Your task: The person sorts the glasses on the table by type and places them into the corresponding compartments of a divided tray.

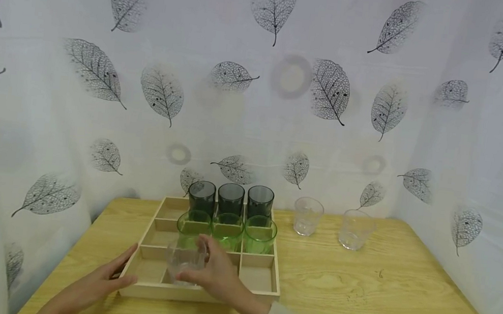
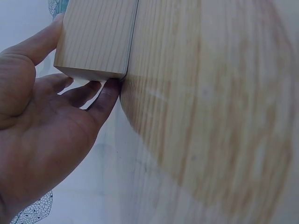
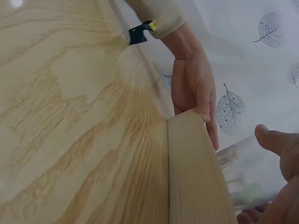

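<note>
My left hand (image 1: 102,279) grips the front left corner of a divided wooden tray (image 1: 200,295). In the left wrist view its thumb lies against one face and its fingertips against another. My right hand (image 1: 221,274) holds a clear glass (image 1: 183,260) between thumb and fingers at the tray's front middle compartment. Whether the glass base touches the tray floor, I cannot tell. Behind it in the tray stand three green glasses (image 1: 227,234). Three dark grey glasses (image 1: 230,201) form the row at the back. The right wrist view shows the glass (image 3: 243,177) blurred beyond the tray wall.
Two more clear glasses, one nearer the tray (image 1: 307,216) and one farther right (image 1: 355,232), stand on the wooden table (image 1: 356,301). A white curtain (image 1: 253,137) with leaf prints hangs behind and along both sides.
</note>
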`<state>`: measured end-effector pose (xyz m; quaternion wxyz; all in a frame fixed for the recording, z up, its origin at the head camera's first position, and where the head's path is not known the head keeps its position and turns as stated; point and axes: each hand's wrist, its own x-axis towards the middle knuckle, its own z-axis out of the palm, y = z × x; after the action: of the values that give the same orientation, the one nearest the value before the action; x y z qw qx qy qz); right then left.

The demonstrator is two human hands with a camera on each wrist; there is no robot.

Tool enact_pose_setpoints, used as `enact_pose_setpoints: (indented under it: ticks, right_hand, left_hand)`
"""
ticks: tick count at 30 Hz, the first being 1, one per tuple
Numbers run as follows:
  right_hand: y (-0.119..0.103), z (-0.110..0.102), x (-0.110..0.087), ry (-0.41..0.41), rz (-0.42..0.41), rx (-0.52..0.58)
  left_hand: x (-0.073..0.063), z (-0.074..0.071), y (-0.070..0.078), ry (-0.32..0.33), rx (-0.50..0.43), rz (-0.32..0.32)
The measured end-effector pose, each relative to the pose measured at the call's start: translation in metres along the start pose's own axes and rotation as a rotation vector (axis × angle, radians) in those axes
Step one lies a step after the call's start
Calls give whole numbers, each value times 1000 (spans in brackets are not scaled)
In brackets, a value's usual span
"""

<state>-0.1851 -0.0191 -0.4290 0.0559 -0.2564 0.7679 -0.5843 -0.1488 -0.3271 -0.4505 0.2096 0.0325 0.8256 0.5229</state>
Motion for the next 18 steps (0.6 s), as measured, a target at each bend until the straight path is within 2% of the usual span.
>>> enact_pose_setpoints:
  ticks: [8, 18]
  right_hand:
    - [-1, -19, -8, -6, -48, -59]
    - [3, -55, -31, -12, -10, 20]
  left_hand:
    - [1, -1, -2, -1, 4, 3]
    - [1, -1, -1, -4, 17, 5]
